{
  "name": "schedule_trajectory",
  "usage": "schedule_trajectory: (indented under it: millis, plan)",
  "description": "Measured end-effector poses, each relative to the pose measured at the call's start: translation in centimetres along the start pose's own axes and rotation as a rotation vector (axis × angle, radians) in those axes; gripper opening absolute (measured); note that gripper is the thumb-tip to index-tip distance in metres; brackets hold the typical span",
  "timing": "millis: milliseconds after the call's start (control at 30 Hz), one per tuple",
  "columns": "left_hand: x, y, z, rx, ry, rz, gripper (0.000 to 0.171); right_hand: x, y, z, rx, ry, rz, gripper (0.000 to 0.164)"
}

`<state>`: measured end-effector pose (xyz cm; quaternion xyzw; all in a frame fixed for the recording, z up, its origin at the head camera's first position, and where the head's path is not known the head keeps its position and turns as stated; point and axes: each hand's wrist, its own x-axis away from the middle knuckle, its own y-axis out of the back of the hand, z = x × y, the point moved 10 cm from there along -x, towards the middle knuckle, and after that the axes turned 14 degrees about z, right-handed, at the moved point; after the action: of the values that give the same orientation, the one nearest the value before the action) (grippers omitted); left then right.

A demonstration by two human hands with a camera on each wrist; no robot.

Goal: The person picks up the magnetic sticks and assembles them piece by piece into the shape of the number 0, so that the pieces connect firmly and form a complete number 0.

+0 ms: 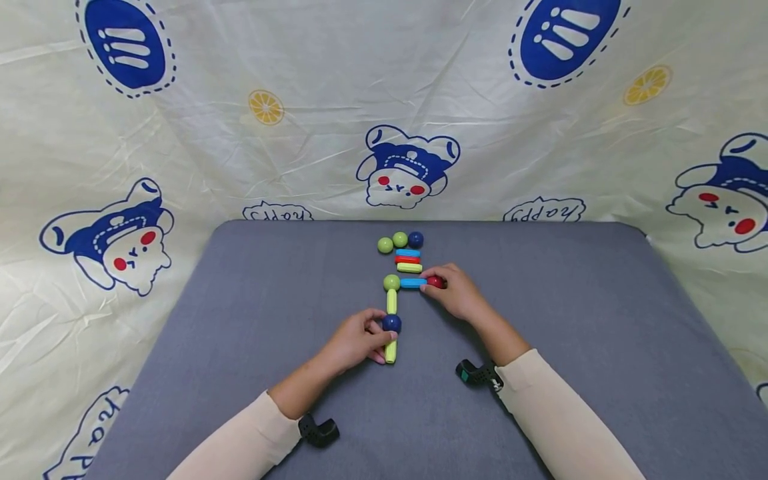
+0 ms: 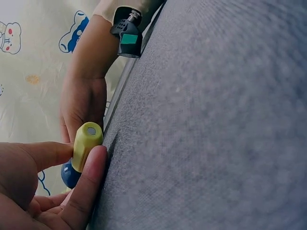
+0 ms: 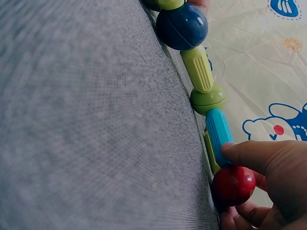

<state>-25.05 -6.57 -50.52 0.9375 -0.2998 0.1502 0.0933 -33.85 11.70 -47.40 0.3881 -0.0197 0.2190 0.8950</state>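
Observation:
On the grey table lies a chain of magnetic balls and rods. My left hand (image 1: 358, 338) holds it at the dark blue ball (image 1: 392, 323), its thumb lying beside the lower yellow-green rod (image 2: 85, 152). That rod's free end, with a silvery magnet, faces the left wrist camera. Above the blue ball, another yellow-green rod (image 3: 197, 70) leads to a green ball (image 1: 391, 283). From there a light blue rod (image 1: 413, 283) runs right to a red ball (image 3: 234, 186). My right hand (image 1: 457, 292) grips this red end, thumb on the light blue rod.
Behind the chain lie loose rods in a stack: light blue (image 1: 408, 253), red (image 1: 408, 259) and yellow-green (image 1: 410, 268). Farther back sit two green balls (image 1: 385, 245) and a dark blue ball (image 1: 415, 240). A printed cloth (image 1: 324, 153) hangs beyond the table edge.

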Motion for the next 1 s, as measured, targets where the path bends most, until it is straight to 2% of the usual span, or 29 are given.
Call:
schedule_trajectory:
  millis: [433, 733, 1000]
  plan:
    - [0.04, -0.06, 0.03, 0.007, -0.025, 0.007, 0.051, -0.06, 0.01, -0.02, -0.015, 0.012, -0.004, 0.030]
    - [0.17, -0.13, 0.10, -0.027, -0.003, 0.011, 0.051, 0.03, -0.16, -0.13, -0.019, 0.010, 0.005, 0.030]
    - [0.20, -0.02, -0.21, -0.028, -0.011, 0.008, 0.051, 0.05, 0.00, -0.08, -0.020, 0.013, 0.003, 0.030]
